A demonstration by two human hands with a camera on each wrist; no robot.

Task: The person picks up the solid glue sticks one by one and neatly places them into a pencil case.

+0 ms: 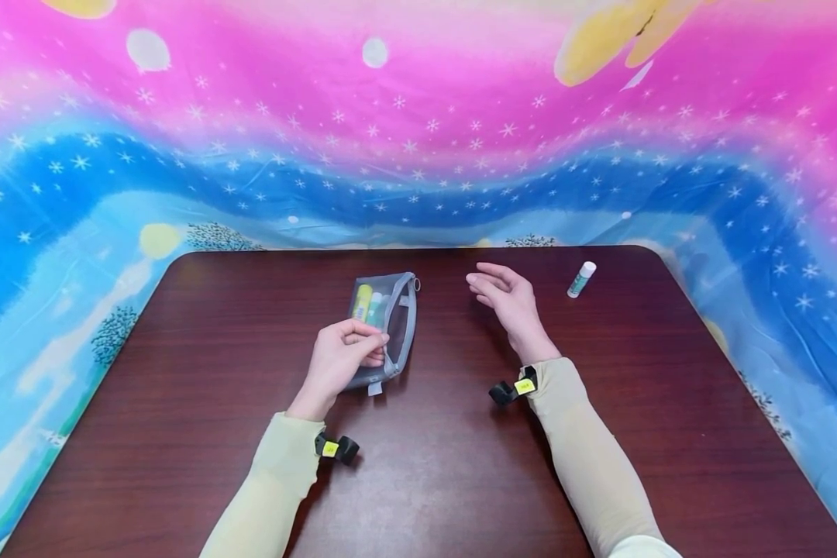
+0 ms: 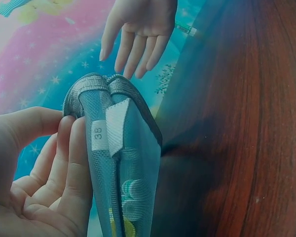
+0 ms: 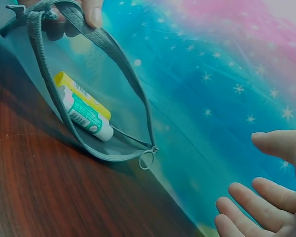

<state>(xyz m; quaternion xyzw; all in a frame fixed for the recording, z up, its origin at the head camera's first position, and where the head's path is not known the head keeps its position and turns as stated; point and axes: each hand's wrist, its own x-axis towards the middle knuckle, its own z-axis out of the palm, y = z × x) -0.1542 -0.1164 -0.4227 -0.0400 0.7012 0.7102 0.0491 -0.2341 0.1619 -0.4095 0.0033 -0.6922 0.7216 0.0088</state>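
Note:
My left hand [image 1: 342, 353] pinches the edge of a grey mesh zipper pouch [image 1: 408, 329] between thumb and fingers. The pouch's mouth gapes toward the right, its ring pull [image 3: 147, 159] at the far end of the zipper. Inside lie a yellow tube [image 3: 96, 101] and a white-and-green glue stick [image 3: 84, 116], side by side. A small tag marked 38 [image 2: 98, 134] shows in the left wrist view. My right hand [image 1: 509, 302] hovers to the right of the pouch, fingers loosely extended and holding nothing. Beyond it, another white-and-green glue stick [image 1: 582, 280] is on the table.
The dark brown wooden table [image 1: 425, 480] has a rounded far edge. A patterned pink and blue cloth [image 1: 418, 139] hangs behind it and along both sides. Each wrist wears a black camera mount [image 1: 512, 390] with a yellow label.

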